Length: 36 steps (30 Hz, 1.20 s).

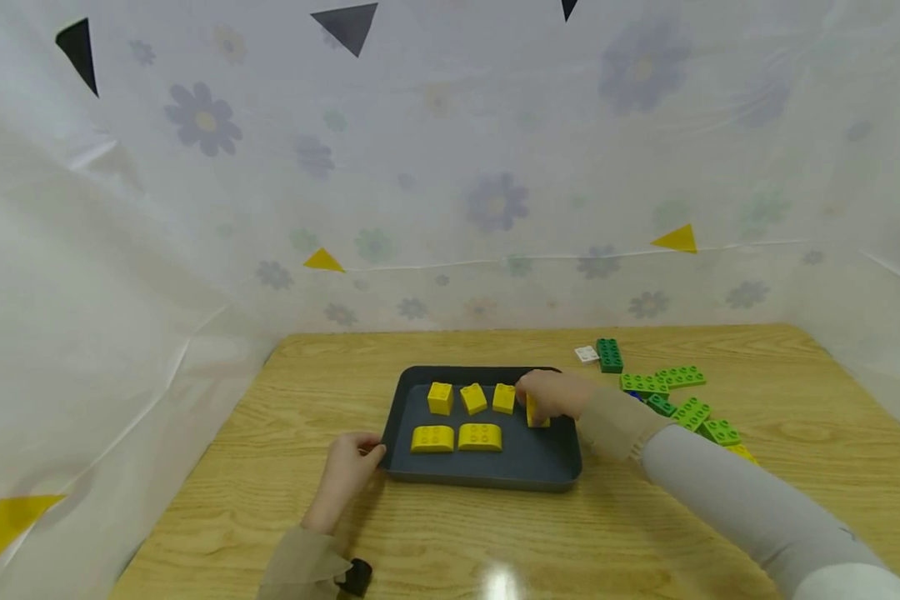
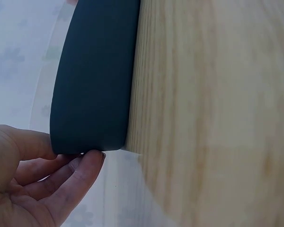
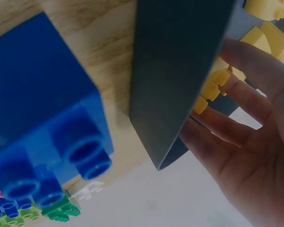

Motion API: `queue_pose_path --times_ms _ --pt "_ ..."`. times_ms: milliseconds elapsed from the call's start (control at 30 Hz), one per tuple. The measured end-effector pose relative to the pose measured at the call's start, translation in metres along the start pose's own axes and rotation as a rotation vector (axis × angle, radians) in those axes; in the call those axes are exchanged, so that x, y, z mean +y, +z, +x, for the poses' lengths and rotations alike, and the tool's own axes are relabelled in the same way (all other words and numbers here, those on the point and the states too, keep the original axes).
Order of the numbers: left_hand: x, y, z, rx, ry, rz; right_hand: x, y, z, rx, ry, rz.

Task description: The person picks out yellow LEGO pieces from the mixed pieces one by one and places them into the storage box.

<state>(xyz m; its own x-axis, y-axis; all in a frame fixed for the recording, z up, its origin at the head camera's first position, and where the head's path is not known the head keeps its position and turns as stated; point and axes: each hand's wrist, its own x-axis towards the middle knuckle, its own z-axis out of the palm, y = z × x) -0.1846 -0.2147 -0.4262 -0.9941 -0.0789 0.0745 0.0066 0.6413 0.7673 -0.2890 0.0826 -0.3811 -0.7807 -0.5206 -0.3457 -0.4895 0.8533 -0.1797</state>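
Note:
A dark grey tray (image 1: pixel 487 480) lies on the wooden table. My left hand (image 1: pixel 347 467) holds its left side near the front corner; in the left wrist view, thumb and fingers (image 2: pixel 80 182) meet the tray wall. Over the tray's right part, my right hand (image 1: pixel 558 394) grips a yellow toy brick (image 1: pixel 543 422), mostly covered by the fingers. Left of it stand smaller yellow bricks (image 1: pixel 504 398) in a back row. Two longer, round-ended yellow bricks (image 1: pixel 480 437) lie side by side in front of them.
Right of the tray lie several light green bricks (image 1: pixel 692 413), a dark green brick (image 1: pixel 610 356) and a white flat piece (image 1: pixel 587 354). A blue brick (image 3: pixel 42 90) looms close in the right wrist view. Patterned white sheeting (image 1: pixel 450 167) surrounds the table.

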Motion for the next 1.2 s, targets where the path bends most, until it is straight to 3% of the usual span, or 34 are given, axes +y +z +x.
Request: queue_pose_path --times_ms 233,1000,1200 --pt "0.0 -0.001 -0.001 0.0 0.013 0.01 0.0 0.004 0.006 -0.03 0.001 -0.029" --pt "0.002 -0.002 -0.002 0.002 0.025 0.016 0.0 0.003 0.001 -0.001 0.004 -0.024" --pt "0.002 -0.002 -0.002 -0.001 0.016 0.005 0.003 -0.005 -0.004 0.064 -0.018 0.005"
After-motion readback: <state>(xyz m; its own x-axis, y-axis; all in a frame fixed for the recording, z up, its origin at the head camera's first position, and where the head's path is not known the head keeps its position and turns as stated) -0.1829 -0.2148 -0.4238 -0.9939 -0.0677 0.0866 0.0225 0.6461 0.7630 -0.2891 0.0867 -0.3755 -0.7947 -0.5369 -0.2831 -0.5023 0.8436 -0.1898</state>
